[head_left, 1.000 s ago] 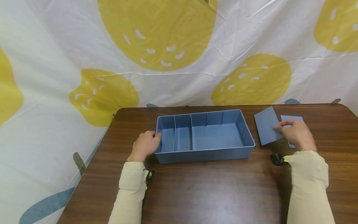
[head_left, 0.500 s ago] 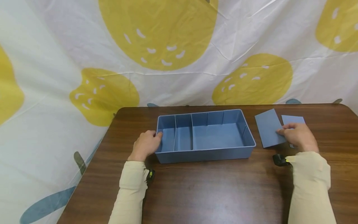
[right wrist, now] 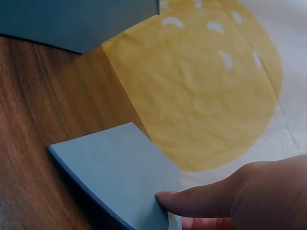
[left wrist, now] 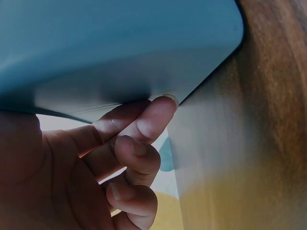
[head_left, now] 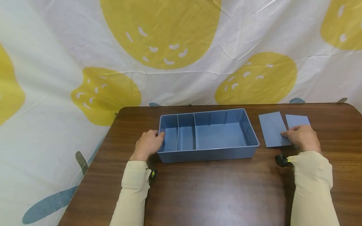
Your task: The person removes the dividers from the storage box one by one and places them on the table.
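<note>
Thumb on top, a finger showing below, the right hand (head_left: 304,138) pinched a panel (head_left: 272,128) at its right edge, closed down to the sheet's thickness. Dark shadow ran under the panel's long edge; whether it touched the table (head_left: 215,194) could not be told. A second panel (head_left: 298,121) lay just beside it, toward the table's back edge, partly hidden by that hand. To the panel's left, a narrow strip of wood parted it from the tray (head_left: 209,155).

At the tray's far end the left hand (head_left: 148,144) gripped the left wall, thumb over the rim and fingers against the outside. The tray sat near the back edge, with a broad stretch of wood in front of it.

Panels and tray were smooth, flat blue, plastic-looking; the tray was a shallow rectangle with rounded corners, two thin dividers (head_left: 194,133) near its left end and slots along the wide compartment. The table was brown, grained and faintly glossy. Behind hung creased white cloth (head_left: 183,88) printed with yellow fruit.
</note>
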Motion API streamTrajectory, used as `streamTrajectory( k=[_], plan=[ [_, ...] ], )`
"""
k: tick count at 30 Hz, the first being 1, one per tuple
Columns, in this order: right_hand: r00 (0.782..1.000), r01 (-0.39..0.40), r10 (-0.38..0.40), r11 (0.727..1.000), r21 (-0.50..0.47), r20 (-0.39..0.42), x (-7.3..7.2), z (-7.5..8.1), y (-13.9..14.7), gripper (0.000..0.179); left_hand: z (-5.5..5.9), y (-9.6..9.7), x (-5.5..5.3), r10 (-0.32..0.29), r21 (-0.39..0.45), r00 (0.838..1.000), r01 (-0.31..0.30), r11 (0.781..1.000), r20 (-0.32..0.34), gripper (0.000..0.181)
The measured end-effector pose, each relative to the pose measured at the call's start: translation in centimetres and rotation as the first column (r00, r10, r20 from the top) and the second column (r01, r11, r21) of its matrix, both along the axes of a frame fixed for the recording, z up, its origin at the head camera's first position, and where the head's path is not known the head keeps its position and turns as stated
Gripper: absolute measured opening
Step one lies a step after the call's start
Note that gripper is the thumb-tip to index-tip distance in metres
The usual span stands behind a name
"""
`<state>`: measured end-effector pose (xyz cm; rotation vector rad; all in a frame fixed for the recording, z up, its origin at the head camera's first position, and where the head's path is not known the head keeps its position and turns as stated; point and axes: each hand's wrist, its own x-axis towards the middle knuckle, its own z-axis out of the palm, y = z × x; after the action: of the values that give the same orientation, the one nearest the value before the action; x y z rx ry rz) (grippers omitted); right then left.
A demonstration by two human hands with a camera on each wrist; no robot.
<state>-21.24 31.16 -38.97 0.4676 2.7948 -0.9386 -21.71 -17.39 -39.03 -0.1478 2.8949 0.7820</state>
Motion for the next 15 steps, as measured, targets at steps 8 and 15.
streamTrajectory(
  k=[8,15],
  plan=[
    [0.999,0.047,-0.047,0.999,0.011,0.018,-0.22,-0.31,0.10,0.053,0.03,-0.03,-0.02,0.001,-0.007,1.000,-0.001,1.000,-0.001,0.047],
    [0.998,0.057,-0.057,0.998,0.011,0.012,-0.30,-0.74,0.20,0.053,0.03,-0.02,0.00,-0.001,-0.013,1.000,0.001,1.000,-0.003,0.047]
  ],
)
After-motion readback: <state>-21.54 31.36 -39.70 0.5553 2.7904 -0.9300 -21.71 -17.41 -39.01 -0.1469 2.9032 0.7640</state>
